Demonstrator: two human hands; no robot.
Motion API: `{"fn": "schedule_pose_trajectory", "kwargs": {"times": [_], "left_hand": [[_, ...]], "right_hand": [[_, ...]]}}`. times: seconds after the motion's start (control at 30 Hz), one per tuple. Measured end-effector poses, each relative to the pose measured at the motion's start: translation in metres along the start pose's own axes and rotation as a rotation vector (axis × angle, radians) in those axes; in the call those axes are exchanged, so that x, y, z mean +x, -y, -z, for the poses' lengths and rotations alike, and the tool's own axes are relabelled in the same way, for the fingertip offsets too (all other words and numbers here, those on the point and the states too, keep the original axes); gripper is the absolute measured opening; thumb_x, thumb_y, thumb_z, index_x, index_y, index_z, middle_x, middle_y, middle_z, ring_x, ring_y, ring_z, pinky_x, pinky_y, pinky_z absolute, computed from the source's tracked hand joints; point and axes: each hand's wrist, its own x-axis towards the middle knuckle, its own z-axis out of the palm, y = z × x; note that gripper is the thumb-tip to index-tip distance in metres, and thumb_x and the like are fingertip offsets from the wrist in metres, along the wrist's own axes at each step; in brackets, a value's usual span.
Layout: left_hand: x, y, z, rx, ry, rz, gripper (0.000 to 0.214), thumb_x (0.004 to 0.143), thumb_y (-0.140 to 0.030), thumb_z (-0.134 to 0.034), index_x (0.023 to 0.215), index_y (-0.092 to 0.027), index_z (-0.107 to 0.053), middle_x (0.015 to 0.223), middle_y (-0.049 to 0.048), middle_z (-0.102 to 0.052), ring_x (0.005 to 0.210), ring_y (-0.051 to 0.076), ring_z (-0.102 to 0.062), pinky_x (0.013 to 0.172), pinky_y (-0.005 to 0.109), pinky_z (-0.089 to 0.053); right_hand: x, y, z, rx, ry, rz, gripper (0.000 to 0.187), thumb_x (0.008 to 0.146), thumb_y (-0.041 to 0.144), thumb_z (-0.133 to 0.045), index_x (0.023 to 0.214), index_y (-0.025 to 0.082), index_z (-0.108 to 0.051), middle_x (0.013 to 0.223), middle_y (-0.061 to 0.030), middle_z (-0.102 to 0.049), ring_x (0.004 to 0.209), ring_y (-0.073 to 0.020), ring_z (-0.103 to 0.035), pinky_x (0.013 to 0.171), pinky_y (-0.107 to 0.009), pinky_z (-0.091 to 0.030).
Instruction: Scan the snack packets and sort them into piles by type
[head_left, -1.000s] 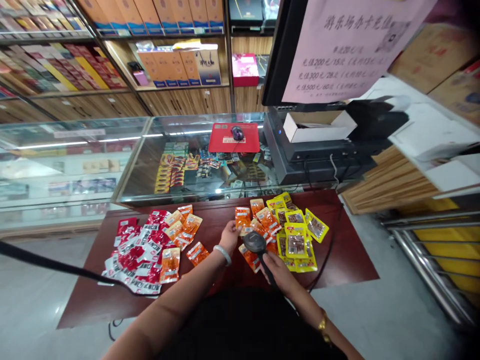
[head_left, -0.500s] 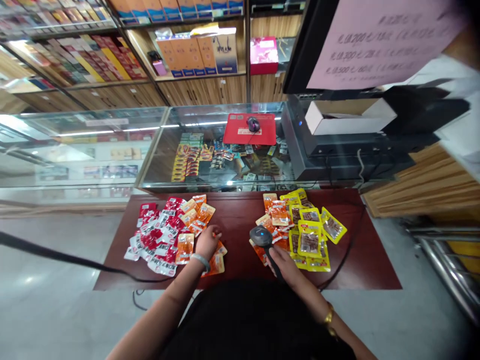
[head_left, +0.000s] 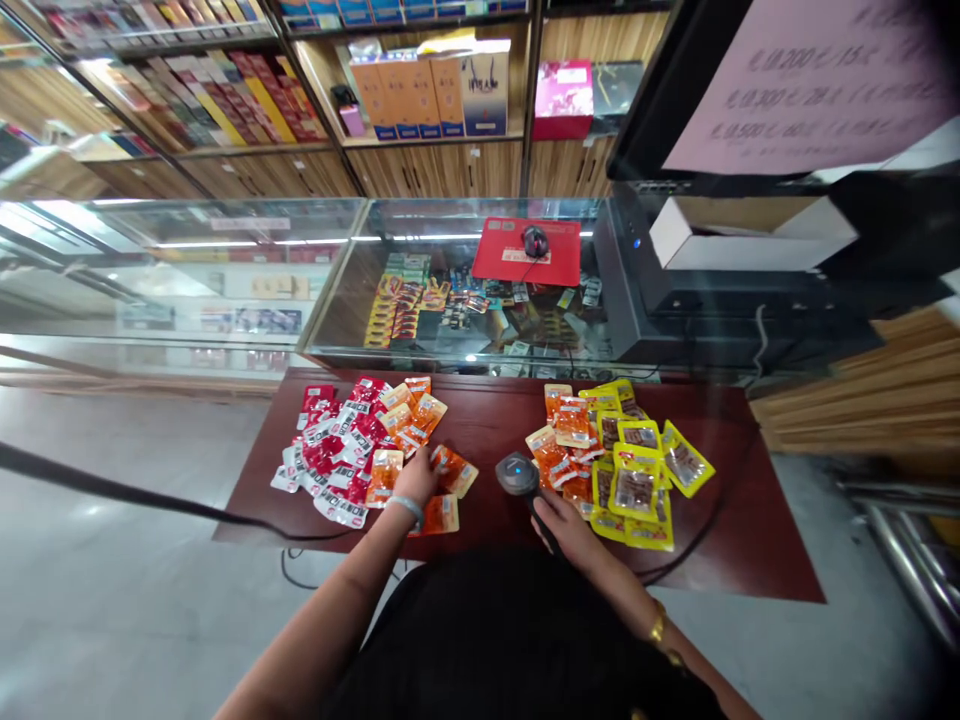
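My left hand [head_left: 417,474] rests on an orange snack packet [head_left: 452,468] at the right edge of the left pile of red and orange packets [head_left: 337,450]. Its fingers are pinched on that packet. My right hand [head_left: 564,520] grips the handle of a black barcode scanner [head_left: 517,474], whose head points down at the dark red table [head_left: 487,425]. To the right of the scanner lies a pile of orange and yellow packets [head_left: 619,460].
A glass display counter [head_left: 450,290] stands behind the table, with a red mouse pad and mouse [head_left: 534,243] on it. A black register base [head_left: 720,310] with a white box sits at the right. A black cable [head_left: 112,490] crosses the floor at the left.
My left hand carried an orange packet from the right pile across to the left pile. The scanner stayed in my right hand and the camera view shifted left and down.
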Motion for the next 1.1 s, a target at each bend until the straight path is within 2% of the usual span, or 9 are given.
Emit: {"fn": "schedule_pose_trajectory", "kwargs": {"times": [0.2,0.37,0.57,0.63,0.73,0.87,0.97,1.03,1.1], "left_hand": [[0.012,-0.034,-0.007,-0.400,-0.031,-0.051,0.025,0.078,-0.031,-0.068,0.094,-0.017,-0.056,0.082,0.0042,-0.068,0.071,0.017,-0.064,0.068,0.027,-0.047],[0.008,-0.063,-0.011,-0.493,-0.008,-0.110,0.032,0.074,-0.035,-0.072,0.095,-0.017,-0.057,0.072,0.0015,-0.066,0.063,0.015,-0.062,0.064,0.025,-0.047],[0.010,-0.071,-0.020,-0.503,0.061,-0.138,0.031,0.073,-0.035,-0.072,0.092,-0.017,-0.055,0.069,-0.0011,-0.064,0.056,0.011,-0.057,0.059,0.023,-0.043],[0.011,-0.080,-0.026,-0.559,0.107,-0.134,0.030,0.073,-0.035,-0.072,0.090,-0.017,-0.054,0.066,-0.0024,-0.062,0.051,0.010,-0.053,0.055,0.022,-0.042],[0.008,-0.110,-0.039,-0.703,0.236,-0.127,0.035,0.069,-0.040,-0.074,0.087,-0.017,-0.053,0.063,-0.0039,-0.059,0.047,0.009,-0.049,0.052,0.022,-0.040],[0.000,-0.150,-0.043,-0.845,0.432,-0.254,0.046,0.064,-0.043,-0.078,0.093,-0.016,-0.055,0.083,0.0036,-0.068,0.067,0.013,-0.062,0.061,0.023,-0.046],[-0.006,-0.144,-0.025,-0.599,0.344,-0.341,0.043,0.068,-0.032,-0.076,0.103,-0.017,-0.056,0.103,0.0088,-0.068,0.091,0.018,-0.065,0.079,0.028,-0.050],[-0.013,-0.119,-0.007,-0.203,0.254,-0.370,0.045,0.066,-0.027,-0.076,0.106,-0.018,-0.058,0.108,0.0102,-0.067,0.101,0.023,-0.063,0.087,0.032,-0.048],[-0.024,-0.084,0.009,0.250,0.129,-0.340,0.056,0.056,-0.026,-0.083,0.107,-0.017,-0.060,0.114,0.0144,-0.063,0.113,0.032,-0.056,0.094,0.041,-0.044]], "right_hand": [[-0.003,-0.002,0.004,0.046,-0.014,0.047,0.052,0.075,0.072,-0.059,0.086,0.022,-0.054,0.052,0.0059,-0.049,0.041,-0.0094,-0.040,0.038,-0.021,-0.026],[-0.004,0.000,0.007,0.057,-0.027,0.067,0.055,0.074,0.075,-0.057,0.084,0.021,-0.051,0.051,0.0074,-0.048,0.038,-0.0077,-0.036,0.037,-0.021,-0.025],[-0.007,-0.002,0.015,0.093,-0.040,0.105,0.054,0.075,0.075,-0.057,0.081,0.022,-0.051,0.052,0.0068,-0.048,0.038,-0.0085,-0.037,0.038,-0.022,-0.026],[-0.008,-0.004,0.017,0.116,-0.068,0.103,0.054,0.074,0.075,-0.058,0.081,0.022,-0.052,0.052,0.0065,-0.048,0.039,-0.0086,-0.037,0.038,-0.022,-0.026],[-0.010,-0.007,0.020,0.164,-0.140,0.090,0.053,0.073,0.075,-0.059,0.078,0.022,-0.051,0.053,0.0058,-0.049,0.039,-0.0087,-0.037,0.038,-0.022,-0.026],[-0.011,-0.011,0.028,0.242,-0.228,0.072,0.051,0.074,0.073,-0.060,0.077,0.023,-0.050,0.053,0.0063,-0.048,0.039,-0.0088,-0.037,0.038,-0.022,-0.027],[-0.010,-0.013,0.032,0.253,-0.249,0.074,0.052,0.072,0.074,-0.061,0.075,0.023,-0.049,0.052,0.0070,-0.046,0.039,-0.0086,-0.037,0.038,-0.022,-0.027],[-0.008,-0.012,0.032,0.254,-0.238,0.063,0.053,0.071,0.074,-0.062,0.075,0.023,-0.048,0.052,0.0069,-0.047,0.039,-0.0085,-0.037,0.038,-0.022,-0.027],[-0.008,-0.010,0.030,0.256,-0.217,0.046,0.053,0.071,0.074,-0.062,0.076,0.023,-0.048,0.053,0.0068,-0.048,0.039,-0.0085,-0.037,0.038,-0.022,-0.026]]}}
